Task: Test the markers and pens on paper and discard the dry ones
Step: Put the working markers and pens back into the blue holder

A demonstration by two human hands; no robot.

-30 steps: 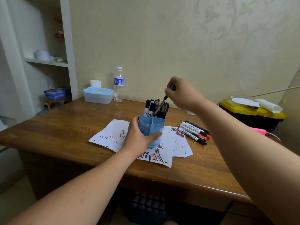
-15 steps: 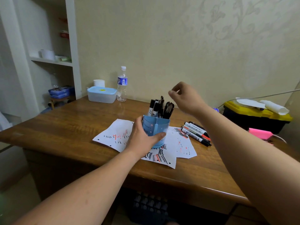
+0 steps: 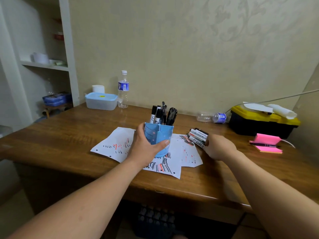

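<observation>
Left hand is clamped on the blue pen holder at the centre of the frame, thumb across its near face, fingers round its left side. The holder stands upright on the sheets of paper, which are streaked with black and red test strokes. Poking up out of it are the black-capped markers and pens, bunched close. Just right of centre, the right hand is low at the loose markers, which lie side by side on the wooden table at the paper's right edge. Its fingers meet their near ends, but the hand is blurred and shows only its back, so I cannot tell whether it grips one or merely touches. At far right a pink sticky pad carries a dark pen, in front of a black toolbox with a yellow lid. At the table's back left, an upright water bottle stands beside a blue-lidded plastic box.
</observation>
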